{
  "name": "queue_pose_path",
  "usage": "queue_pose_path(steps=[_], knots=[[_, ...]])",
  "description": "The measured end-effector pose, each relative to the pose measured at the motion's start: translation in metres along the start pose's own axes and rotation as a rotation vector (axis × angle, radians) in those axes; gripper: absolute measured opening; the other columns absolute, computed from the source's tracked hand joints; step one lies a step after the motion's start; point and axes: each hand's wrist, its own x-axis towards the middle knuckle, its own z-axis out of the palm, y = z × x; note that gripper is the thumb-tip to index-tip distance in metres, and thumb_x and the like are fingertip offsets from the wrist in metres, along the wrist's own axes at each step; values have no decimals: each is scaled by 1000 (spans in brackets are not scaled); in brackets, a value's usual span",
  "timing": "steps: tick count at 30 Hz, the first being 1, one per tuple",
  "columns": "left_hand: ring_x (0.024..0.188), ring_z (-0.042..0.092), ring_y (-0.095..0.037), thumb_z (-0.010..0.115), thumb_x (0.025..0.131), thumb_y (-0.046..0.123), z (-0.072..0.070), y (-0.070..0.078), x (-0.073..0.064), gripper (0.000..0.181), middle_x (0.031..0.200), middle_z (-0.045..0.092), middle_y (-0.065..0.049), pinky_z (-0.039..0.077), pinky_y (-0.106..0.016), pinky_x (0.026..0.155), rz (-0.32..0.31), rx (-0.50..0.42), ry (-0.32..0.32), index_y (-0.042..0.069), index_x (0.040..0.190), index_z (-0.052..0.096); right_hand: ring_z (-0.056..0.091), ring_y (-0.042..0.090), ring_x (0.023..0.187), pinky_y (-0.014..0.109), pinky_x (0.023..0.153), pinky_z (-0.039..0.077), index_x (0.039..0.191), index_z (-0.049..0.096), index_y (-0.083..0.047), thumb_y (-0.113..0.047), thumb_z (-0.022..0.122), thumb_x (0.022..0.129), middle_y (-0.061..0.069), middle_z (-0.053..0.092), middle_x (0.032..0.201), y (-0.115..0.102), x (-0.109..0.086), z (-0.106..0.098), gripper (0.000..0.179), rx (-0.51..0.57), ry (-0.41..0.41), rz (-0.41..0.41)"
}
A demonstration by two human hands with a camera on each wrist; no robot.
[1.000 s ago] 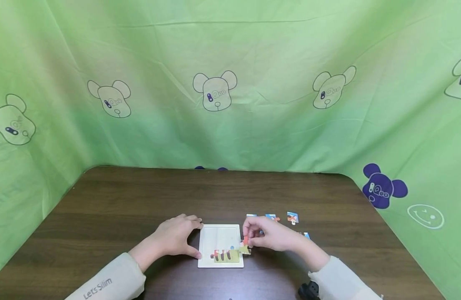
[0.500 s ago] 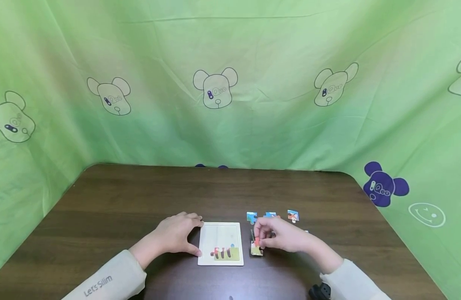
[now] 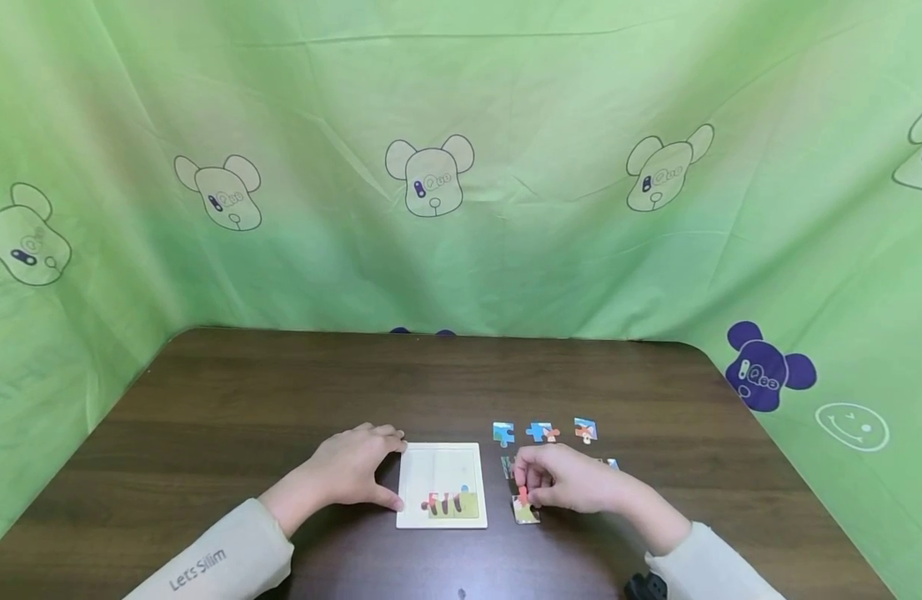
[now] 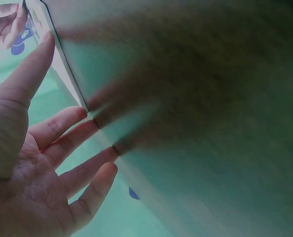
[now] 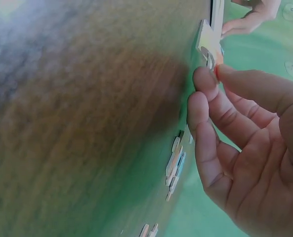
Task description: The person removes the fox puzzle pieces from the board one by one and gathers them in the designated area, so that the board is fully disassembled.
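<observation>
A white puzzle tray (image 3: 419,471) lies on the table, with a row of joined puzzle pieces (image 3: 455,506) in its lower right, green-yellow with dark stripes. My left hand (image 3: 352,468) lies along the tray's left side, fingers spread, thumb and fingertips right at its edge; the left wrist view shows the same spread fingers (image 4: 77,133). To the right of the tray, my right hand (image 3: 573,479) pinches a puzzle piece (image 3: 527,512), pale green with a red tab, between thumb and fingertips. In the right wrist view this piece (image 5: 204,38) is seen nearly edge-on.
Several loose pieces lie beyond my right hand: a blue one (image 3: 503,432), a blue and orange one (image 3: 540,431) and one with an orange animal (image 3: 585,430). Others (image 3: 613,463) are partly hidden behind the hand. A green curtain (image 3: 431,267) surrounds the table's back and sides.
My right hand has carried the pinched piece away from the tray's right edge, rightward and slightly nearer me. More loose pieces are uncovered behind it. The left hand stays at the tray.
</observation>
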Motion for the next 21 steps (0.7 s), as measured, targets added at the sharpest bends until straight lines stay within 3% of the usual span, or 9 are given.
queue_pose_path(steps=[14,21], knots=[[132,53,-35,82,71,55,3,-1,0,72,143,58,-7,49,-54,98,-14,-7,-10,15,130,65,43,-4,62,18,60,42,89,61,-9,3,64,85,-11,52,67,-9,3,-2,13,-202,105,-13],[133,52,-35,82,71,54,1,-2,-3,72,143,58,-7,48,-54,100,-16,-12,-10,15,130,65,54,-2,60,19,62,45,93,63,-7,0,61,88,-6,60,68,-25,15,0,8,-157,65,-4]])
